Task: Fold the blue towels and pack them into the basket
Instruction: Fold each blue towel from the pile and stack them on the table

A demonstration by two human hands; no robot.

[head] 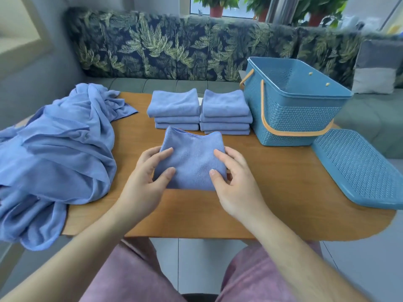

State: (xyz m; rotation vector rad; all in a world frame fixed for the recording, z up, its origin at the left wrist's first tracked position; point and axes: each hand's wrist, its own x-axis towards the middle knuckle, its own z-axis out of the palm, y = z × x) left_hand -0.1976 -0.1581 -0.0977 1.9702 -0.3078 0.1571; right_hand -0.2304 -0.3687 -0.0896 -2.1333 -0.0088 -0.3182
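Observation:
A folded blue towel (192, 162) lies on the wooden table (272, 188) right in front of me. My left hand (148, 177) grips its left edge, thumb on top. My right hand (233, 179) grips its right edge the same way. Behind it stand two stacks of folded blue towels, the left stack (174, 110) and the right stack (225, 113). A heap of unfolded blue towels (58, 158) covers the table's left end and hangs over its edge. The blue basket (290, 118) with orange handles stands open at the back right; no towels show inside it.
The basket's blue lid (359, 171) lies flat at the table's right end, partly over the edge. A leaf-patterned sofa (174, 44) runs behind the table, with a grey cushion (377, 66) at its right. Potted plants (217, 5) stand on the windowsill.

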